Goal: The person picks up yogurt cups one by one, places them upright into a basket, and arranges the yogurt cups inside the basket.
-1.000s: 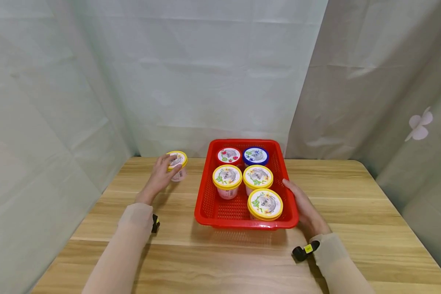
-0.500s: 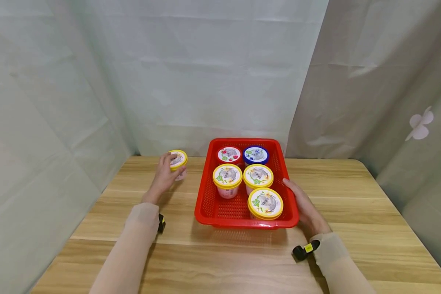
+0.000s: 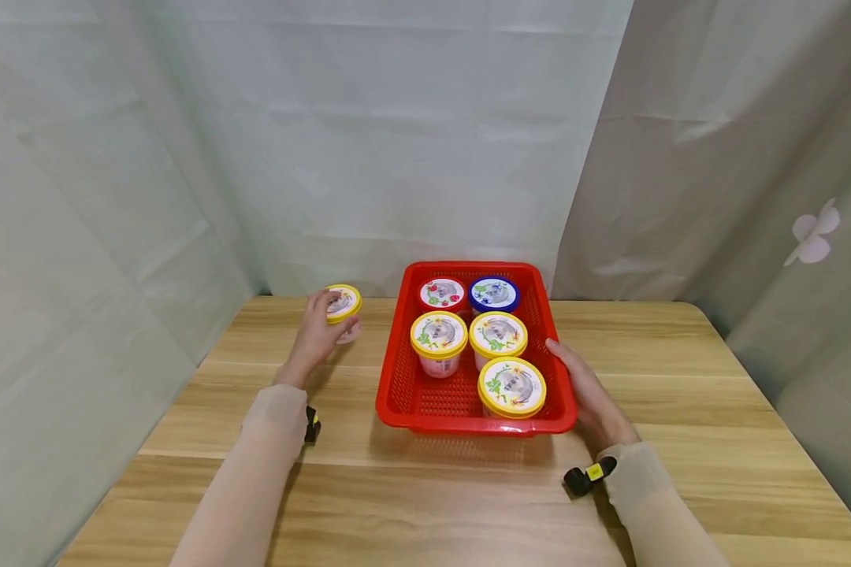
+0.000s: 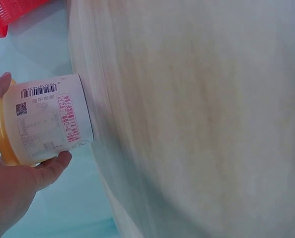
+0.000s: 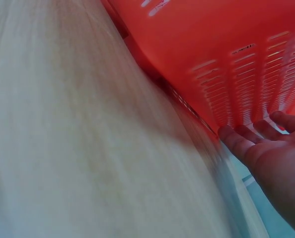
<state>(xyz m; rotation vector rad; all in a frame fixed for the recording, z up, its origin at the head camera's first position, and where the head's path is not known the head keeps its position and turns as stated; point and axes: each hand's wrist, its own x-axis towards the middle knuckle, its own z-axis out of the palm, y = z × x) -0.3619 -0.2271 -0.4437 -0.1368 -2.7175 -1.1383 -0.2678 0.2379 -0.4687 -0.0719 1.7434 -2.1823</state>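
Note:
At the back left of the table, my left hand (image 3: 315, 335) grips a paper tub with a yellow lid (image 3: 343, 302). Its fingers lie over the lid's left side and the thumb is on the near side. The left wrist view shows the tub's printed wall (image 4: 50, 116) with a barcode, its base at the table surface. A red plastic basket (image 3: 388, 386) stands in the middle, holding several tubs: one red-lidded (image 3: 443, 294), one blue-lidded (image 3: 493, 294), the others yellow-lidded, such as the nearest one (image 3: 512, 386). My right hand (image 3: 592, 398) rests straight fingers (image 5: 237, 141) against the basket's right wall.
The wooden table (image 3: 369, 512) reaches to a pale curtain (image 3: 411, 157) behind it and on both sides. Inside the basket, bare floor (image 3: 450, 398) shows at the front left, beside the nearest yellow-lidded tub.
My left hand has shifted slightly right, further round the yellow-lidded tub, which stays in nearly the same place. My right hand and the basket keep still; the head view has tilted a little.

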